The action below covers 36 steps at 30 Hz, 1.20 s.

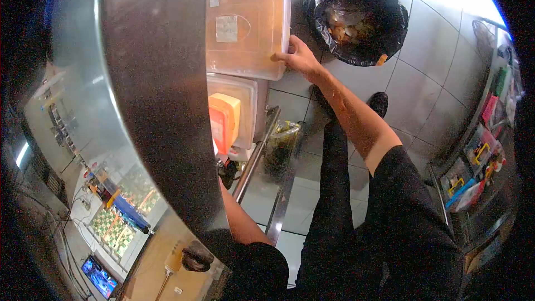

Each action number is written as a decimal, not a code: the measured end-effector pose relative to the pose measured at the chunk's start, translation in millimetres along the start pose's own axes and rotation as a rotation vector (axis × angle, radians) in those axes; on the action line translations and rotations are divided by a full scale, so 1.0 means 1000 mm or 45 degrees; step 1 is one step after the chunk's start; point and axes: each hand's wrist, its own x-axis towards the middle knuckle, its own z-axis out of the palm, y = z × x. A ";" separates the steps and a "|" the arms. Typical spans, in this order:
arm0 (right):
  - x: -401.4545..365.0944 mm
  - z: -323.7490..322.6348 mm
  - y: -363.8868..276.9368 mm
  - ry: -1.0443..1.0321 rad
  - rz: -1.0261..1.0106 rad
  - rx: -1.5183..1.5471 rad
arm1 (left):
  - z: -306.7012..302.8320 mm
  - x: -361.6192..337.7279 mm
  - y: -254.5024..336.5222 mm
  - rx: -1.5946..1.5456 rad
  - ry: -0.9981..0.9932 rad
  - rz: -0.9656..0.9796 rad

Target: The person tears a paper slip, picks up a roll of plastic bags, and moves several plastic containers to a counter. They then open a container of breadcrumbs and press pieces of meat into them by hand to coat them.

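Note:
At the top centre, my right hand (301, 58) grips the near right edge of a large translucent lidded container (248, 28) with a pale label, its thumb on the lid and its fingers at the side. My left forearm reaches under the steel counter at lower centre; the left hand itself is hidden behind the counter edge. Beyond that forearm, a smaller orange-and-yellow container (225, 120) rests on another translucent lidded container (249, 106), lower on the shelf.
A bin lined with a black bag (356, 19) holds waste on the tiled floor. The steel counter (156, 78) runs along my left. A metal rail (256, 164) and a clear bag of dark contents (281, 145) are below. Shelving with colourful items (479, 156) stands at right.

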 end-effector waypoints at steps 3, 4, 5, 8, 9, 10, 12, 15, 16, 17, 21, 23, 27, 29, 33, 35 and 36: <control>-0.017 -0.015 -0.014 -0.036 0.090 0.115 | 0.007 0.004 -0.001 0.008 0.015 0.011; -0.022 -0.020 -0.016 -0.030 0.096 0.178 | 0.008 0.003 0.000 0.002 0.009 0.019; -0.026 -0.028 -0.013 -0.026 0.102 0.242 | 0.007 0.008 -0.001 0.011 0.017 0.019; -0.052 -0.057 -0.006 -0.067 0.118 0.274 | 0.004 0.017 -0.003 0.006 0.023 0.021; -0.064 -0.066 -0.005 -0.096 0.129 0.295 | 0.004 0.019 -0.004 0.002 0.024 0.024; -0.079 -0.074 -0.011 -0.098 0.124 0.286 | 0.003 0.021 -0.005 -0.002 0.028 0.025; -0.115 -0.089 -0.031 -0.073 0.026 0.386 | 0.000 0.025 -0.007 -0.017 0.031 0.027; -0.166 -0.133 -0.033 -0.018 0.066 0.422 | -0.008 0.032 -0.012 -0.024 0.028 0.045; -0.184 -0.148 -0.033 0.020 0.092 0.432 | -0.010 0.031 -0.014 -0.029 0.020 0.054; -0.205 -0.164 -0.035 0.079 0.161 0.392 | -0.016 0.029 -0.017 -0.032 0.013 0.063; -0.300 -0.221 -0.047 0.263 0.207 0.517 | -0.092 0.069 -0.030 0.149 -0.126 0.260; -0.348 -0.252 -0.049 0.354 0.253 0.528 | -0.093 0.051 -0.050 -0.425 0.269 -0.215; -0.437 -0.308 -0.071 0.484 0.244 0.415 | -0.018 -0.121 -0.110 -0.096 0.098 -0.123; -0.483 -0.324 -0.097 0.485 0.203 0.322 | 0.008 -0.213 -0.126 0.103 0.284 -0.242; -0.571 -0.382 -0.145 0.521 0.173 0.098 | -0.010 -0.357 -0.143 0.521 -0.329 -0.505; -0.602 -0.446 -0.147 0.241 0.253 -0.063 | 0.002 -0.426 -0.114 0.631 -0.532 -0.486; -0.604 -0.422 -0.186 0.232 0.129 -0.099 | 0.013 -0.460 -0.093 0.648 -0.544 -0.457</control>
